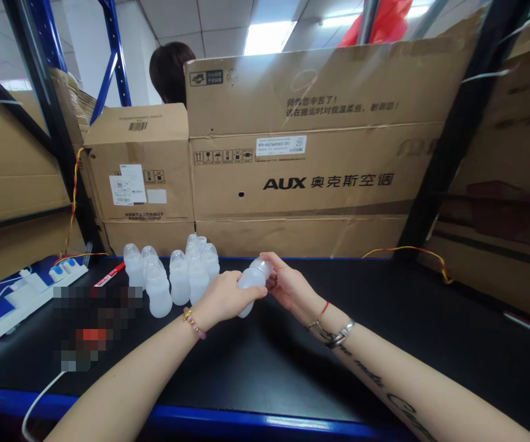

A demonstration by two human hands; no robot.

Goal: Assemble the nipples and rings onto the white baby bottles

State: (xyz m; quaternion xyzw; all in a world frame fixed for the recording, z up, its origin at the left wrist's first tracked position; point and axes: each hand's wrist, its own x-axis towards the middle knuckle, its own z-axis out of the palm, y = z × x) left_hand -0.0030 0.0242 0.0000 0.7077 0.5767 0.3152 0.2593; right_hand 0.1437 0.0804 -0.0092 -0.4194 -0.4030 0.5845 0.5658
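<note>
A frosted white baby bottle with a clear cap is held tilted above the black tabletop, its top leaning to the right. Wrapped around the bottle's body is my left hand. My right hand has its fingers closed on the clear cap at the top; some of those fingertips are hidden behind it. To the left of my hands, several similar capped bottles stand upright in a loose group, and more bottles sit close together just behind my left wrist.
A white power strip with cables lies at the left, near a red marker and a blurred-out object. Large cardboard sheets wall off the back between dark posts. Beyond them a person's head shows. The table's blue edge runs in front.
</note>
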